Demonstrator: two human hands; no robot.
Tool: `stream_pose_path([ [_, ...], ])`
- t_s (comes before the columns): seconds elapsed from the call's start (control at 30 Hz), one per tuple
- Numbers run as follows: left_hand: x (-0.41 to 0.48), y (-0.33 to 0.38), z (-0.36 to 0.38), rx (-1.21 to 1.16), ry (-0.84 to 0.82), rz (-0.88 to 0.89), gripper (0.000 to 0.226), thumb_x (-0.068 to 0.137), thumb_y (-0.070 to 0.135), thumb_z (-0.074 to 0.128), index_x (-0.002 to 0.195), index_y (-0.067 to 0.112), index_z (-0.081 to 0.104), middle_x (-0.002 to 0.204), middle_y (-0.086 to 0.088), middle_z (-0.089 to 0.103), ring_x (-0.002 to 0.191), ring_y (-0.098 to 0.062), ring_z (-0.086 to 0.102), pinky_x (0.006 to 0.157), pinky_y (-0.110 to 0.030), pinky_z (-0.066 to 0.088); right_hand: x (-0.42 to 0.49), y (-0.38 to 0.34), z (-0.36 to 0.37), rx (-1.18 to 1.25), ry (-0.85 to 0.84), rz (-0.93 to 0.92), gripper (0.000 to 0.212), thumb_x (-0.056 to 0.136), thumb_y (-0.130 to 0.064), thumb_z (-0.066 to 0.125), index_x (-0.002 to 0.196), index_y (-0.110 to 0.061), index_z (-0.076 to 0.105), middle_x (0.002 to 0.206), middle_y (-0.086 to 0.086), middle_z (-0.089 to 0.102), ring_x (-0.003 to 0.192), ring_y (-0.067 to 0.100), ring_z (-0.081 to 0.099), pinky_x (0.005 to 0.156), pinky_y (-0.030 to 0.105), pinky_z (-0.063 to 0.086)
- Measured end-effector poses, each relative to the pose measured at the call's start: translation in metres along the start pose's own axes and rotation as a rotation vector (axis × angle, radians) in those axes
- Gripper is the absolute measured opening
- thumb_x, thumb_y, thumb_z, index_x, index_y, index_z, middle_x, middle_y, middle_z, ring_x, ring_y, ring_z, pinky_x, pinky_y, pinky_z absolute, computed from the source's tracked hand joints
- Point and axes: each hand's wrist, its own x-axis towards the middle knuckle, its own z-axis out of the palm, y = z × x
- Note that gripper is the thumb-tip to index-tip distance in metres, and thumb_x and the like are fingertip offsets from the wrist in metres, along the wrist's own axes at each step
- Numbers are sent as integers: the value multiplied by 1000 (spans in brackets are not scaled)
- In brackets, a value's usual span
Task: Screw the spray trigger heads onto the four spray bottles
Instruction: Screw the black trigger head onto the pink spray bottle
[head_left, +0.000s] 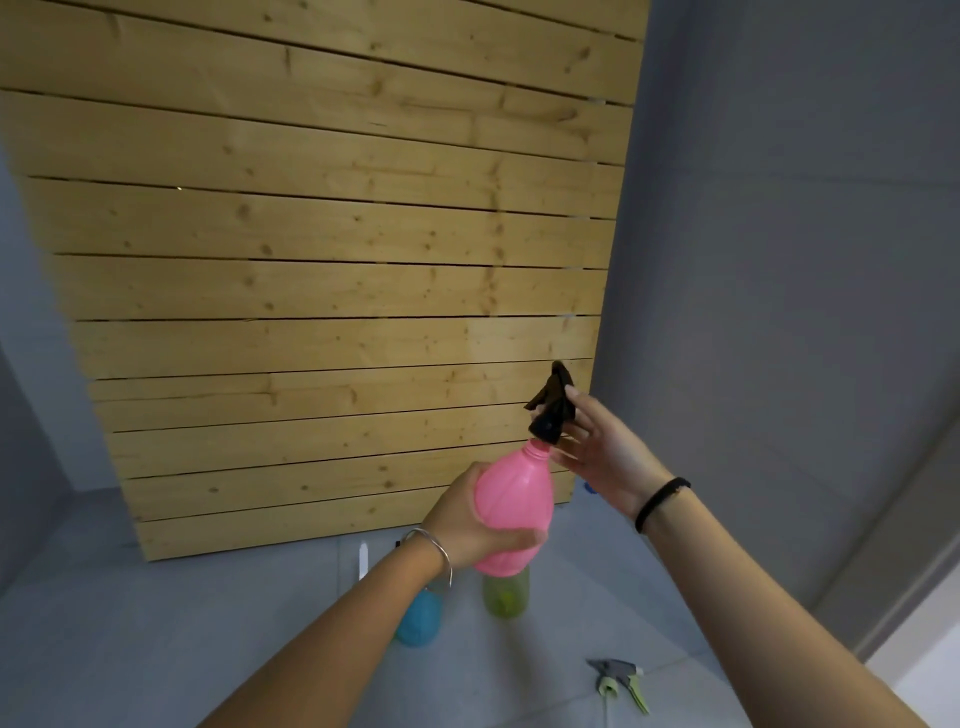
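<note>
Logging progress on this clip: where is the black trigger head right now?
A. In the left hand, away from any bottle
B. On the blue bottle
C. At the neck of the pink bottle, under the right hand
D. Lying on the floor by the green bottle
C: the black trigger head sits at the neck of the pink bottle, with the right hand on it and the left hand gripping the bottle.

Two bare forearms, thin silver bangle (434, 548) on the left wrist — black band (660, 501) on the right

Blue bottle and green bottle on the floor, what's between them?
Head view: bare grey floor lies between the blue bottle and green bottle.
</note>
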Motion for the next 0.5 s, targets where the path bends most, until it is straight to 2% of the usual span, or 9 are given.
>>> stream_pose_path([
  [0.1,3,3,3,-7,4,-11,88,47,47,87,123,36,43,115,12,56,101,-10,56,72,-24,50,0,4,-2,-30,-68,-9,44,78,-56,56,103,-24,71,106,-5,72,101,11,64,87,30,43],
  [0.2,5,3,3,-71,-10,-40,83,50,46,87,120,40,43,115,11,58,103,-13,57,78,-30,52,0,2,-1,-86,-103,-34,45,75,-57,59,102,-23,72,110,-2,72,106,12,65,90,30,45],
  [0.3,3,2,6,-119,-72,-54,74,56,41,86,116,45,43,114,11,58,101,-10,57,76,-27,52,0,0,0,-168,-41,-30,57,70,-61,60,105,-17,70,109,2,73,103,13,67,85,28,48],
  [0.4,3,1,7,-91,-85,-31,79,53,43,86,120,43,44,116,11,58,103,-11,57,77,-28,52,-1,3,-2,-193,3,-6,59,67,-63,61,101,-17,71,104,2,75,96,12,70,80,26,50],
  [0.5,2,6,9,-139,-67,-33,74,48,49,84,111,49,45,113,13,59,101,-10,57,72,-24,51,0,4,-1,-180,-46,-34,59,70,-63,60,108,-18,68,109,0,73,104,12,67,87,28,49],
])
